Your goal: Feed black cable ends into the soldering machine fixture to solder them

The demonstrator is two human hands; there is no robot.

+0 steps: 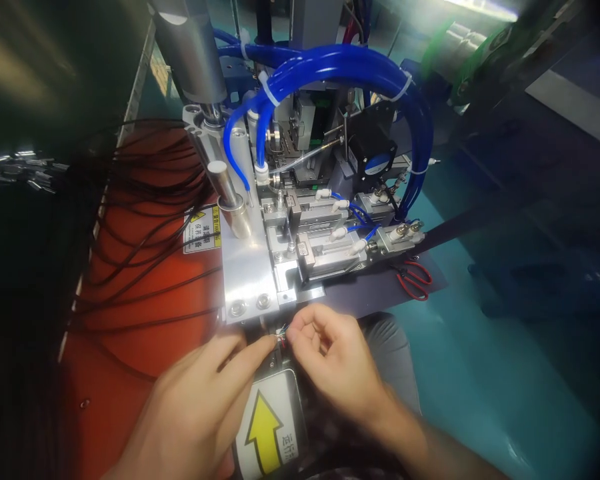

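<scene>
Fine coloured wires [282, 333] show between my two hands, just below the front edge of the machine's metal plate [250, 280]. My left hand [205, 380] is closed in a pinch at the left side of these wires. From the right, my right hand [333, 350] pinches their other side between thumb and index finger. The fingertips of both hands nearly meet. Whether a connector or cable end sits inside the fingers is too small to make out. Under my left hand lies a white label with a yellow arrow [264, 430].
Pneumatic cylinders [330, 253] and looped blue air tubes [340, 63] rise beyond my hands. Black cables [130, 247] run across the orange surface [115, 373] at left, their bright ends [25, 167] bundled. Red-handled scissors [414, 280] lie at right. A metal post [227, 193] stands on the plate.
</scene>
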